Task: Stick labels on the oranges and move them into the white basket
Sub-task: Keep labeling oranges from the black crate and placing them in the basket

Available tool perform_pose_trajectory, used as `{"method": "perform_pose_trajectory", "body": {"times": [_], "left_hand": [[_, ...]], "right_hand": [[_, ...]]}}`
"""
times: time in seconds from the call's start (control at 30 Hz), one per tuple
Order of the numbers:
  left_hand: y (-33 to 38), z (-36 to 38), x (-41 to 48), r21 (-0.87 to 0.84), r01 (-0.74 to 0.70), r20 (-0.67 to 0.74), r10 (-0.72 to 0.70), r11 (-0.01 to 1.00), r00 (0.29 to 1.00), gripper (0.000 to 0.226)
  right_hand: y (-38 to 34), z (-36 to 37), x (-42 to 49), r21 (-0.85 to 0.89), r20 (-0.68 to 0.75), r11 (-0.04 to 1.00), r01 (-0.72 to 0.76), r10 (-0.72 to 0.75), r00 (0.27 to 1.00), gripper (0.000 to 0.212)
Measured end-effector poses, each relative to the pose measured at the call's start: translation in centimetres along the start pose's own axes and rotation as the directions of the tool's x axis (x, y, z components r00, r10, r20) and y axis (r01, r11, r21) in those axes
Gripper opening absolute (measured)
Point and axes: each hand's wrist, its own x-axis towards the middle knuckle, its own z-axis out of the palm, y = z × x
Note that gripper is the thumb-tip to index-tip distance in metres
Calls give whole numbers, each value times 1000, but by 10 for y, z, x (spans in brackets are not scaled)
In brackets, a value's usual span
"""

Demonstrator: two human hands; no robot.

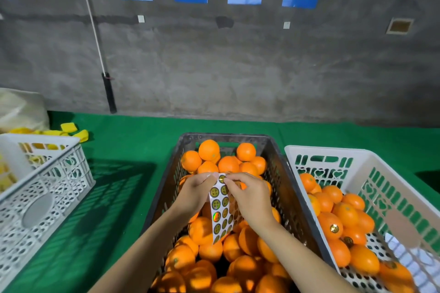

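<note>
A dark grey crate (281,173) in the middle holds several unlabelled oranges (209,149). Above it my left hand (195,194) grips the top of a hanging strip of round labels (220,211). My right hand (250,197) pinches the topmost label (222,178) at the strip's upper edge. At the right stands the white basket (371,173) with several oranges in it; one labelled orange (331,225) shows a gold sticker.
A second white perforated crate (42,188) sits at the left on the green table cover (123,197), with yellow pieces (71,129) and a pale sack (21,109) behind it. A grey wall with posters rises behind the table.
</note>
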Motion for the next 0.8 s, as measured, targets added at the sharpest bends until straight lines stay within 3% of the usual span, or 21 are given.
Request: {"method": "perform_pose_trajectory", "body": {"times": [0.1,0.2,0.27,0.33,0.4,0.43,0.53,0.63,0.8], "left_hand": [[-3,2,1,-90,91,-29,-94,992,995,44],[-4,-1,1,-67,106,-186,-117,992,976,46],[-6,-3,0,9,72,-361,-64,997,930,43],[-7,-5,0,109,80,-512,-13,991,859,40],[-7,-3,0,177,72,-566,42,982,824,39],[-7,-2,0,211,65,-577,71,975,814,39],[-6,-1,-1,285,54,-619,141,957,772,37],[-6,-5,1,260,36,-660,150,965,736,36],[-4,-6,3,217,56,-660,104,975,744,35]], "right_hand": [[-3,-3,1,-73,26,992,101,-99,995,8],[-7,-17,7,-96,-67,990,107,-114,991,11],[1,-33,15,-337,-110,941,39,-81,991,12],[17,-51,19,-603,-25,792,-95,100,995,15],[28,-63,19,-691,95,698,-189,347,933,18],[31,-65,19,-707,148,682,-187,401,904,21],[34,-62,19,-753,329,656,-51,442,835,24],[36,-53,17,-764,490,641,73,505,711,27],[40,-45,14,-798,517,588,133,554,652,28]]}}
